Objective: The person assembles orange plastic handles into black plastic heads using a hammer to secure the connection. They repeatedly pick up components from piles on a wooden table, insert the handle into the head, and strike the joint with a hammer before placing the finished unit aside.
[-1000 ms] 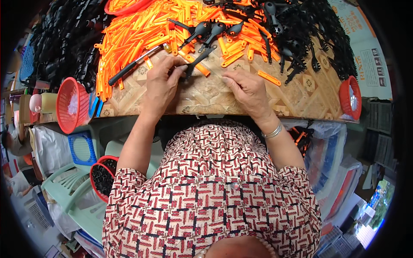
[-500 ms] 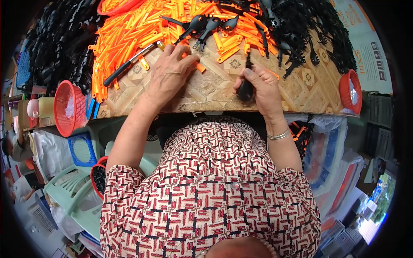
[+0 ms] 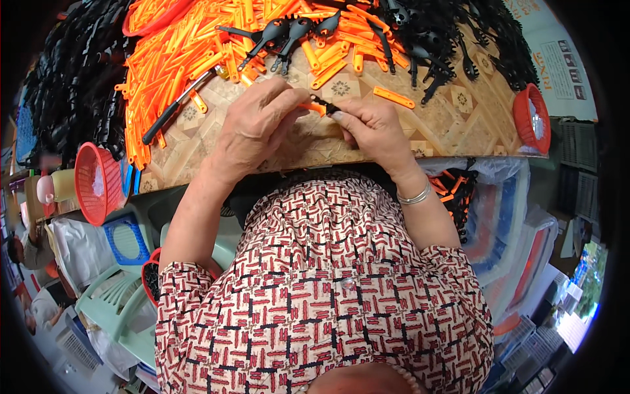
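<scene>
My left hand pinches one end of a short orange plastic strip just above the table's near edge. Closed beside it, my right hand grips a black spoon-shaped tool; the bowl end is hidden in the palm. Strip and black tool meet between my fingertips, but I cannot tell whether they are joined. A single loose orange strip lies beyond my right hand. Several black spoon-shaped pieces rest on the far side, in front of my hands.
A heap of orange strips covers the far left of the table. Piles of black parts stand at both far sides. A black-handled screwdriver-like tool lies near the orange heap. Red baskets sit at the table's left and right edges.
My left hand has picked up an orange strip and drawn back with it. My right hand has turned the black tool and brought it left to meet the strip.
</scene>
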The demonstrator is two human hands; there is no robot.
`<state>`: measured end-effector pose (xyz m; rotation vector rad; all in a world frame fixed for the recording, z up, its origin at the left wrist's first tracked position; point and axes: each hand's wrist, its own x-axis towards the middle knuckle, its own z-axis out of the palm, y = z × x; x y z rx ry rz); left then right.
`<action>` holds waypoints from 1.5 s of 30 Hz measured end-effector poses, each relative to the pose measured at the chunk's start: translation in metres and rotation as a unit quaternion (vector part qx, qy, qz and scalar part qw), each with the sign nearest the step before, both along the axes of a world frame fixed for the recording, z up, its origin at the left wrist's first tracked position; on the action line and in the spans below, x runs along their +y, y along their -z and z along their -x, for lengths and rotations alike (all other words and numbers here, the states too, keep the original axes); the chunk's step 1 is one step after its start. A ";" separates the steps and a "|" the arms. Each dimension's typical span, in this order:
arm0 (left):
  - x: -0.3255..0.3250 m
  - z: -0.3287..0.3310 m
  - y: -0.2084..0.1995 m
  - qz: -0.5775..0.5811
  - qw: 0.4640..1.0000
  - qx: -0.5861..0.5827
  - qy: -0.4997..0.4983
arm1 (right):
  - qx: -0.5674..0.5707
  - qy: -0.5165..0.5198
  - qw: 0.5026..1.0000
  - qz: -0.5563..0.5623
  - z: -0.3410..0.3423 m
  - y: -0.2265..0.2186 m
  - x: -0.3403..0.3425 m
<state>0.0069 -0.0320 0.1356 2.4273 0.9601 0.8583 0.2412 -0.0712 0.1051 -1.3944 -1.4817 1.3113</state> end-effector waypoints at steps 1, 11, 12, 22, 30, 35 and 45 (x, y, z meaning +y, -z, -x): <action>0.002 0.000 0.000 -0.014 1.000 0.014 0.010 | -0.037 -0.008 0.998 -0.048 0.000 0.003 0.000; 0.002 0.000 0.004 0.037 0.999 -0.005 0.031 | -0.113 -0.040 0.988 -0.097 -0.002 0.008 0.003; 0.002 0.000 0.003 0.036 0.999 -0.006 0.032 | -0.103 -0.043 0.990 -0.087 -0.003 0.010 0.004; -0.001 -0.005 0.004 0.010 0.999 0.024 0.033 | -0.074 -0.084 0.982 -0.152 -0.009 0.018 0.010; -0.012 -0.011 0.014 0.095 0.995 0.025 -0.024 | -0.125 -0.137 0.945 -0.268 -0.013 0.020 0.016; -0.011 -0.008 0.020 0.209 0.977 -0.018 -0.035 | -0.192 -0.121 0.914 -0.335 -0.014 0.013 0.009; 0.036 -0.047 0.043 -0.079 0.986 0.109 -0.093 | -0.473 0.210 0.824 -0.230 -0.157 0.000 -0.012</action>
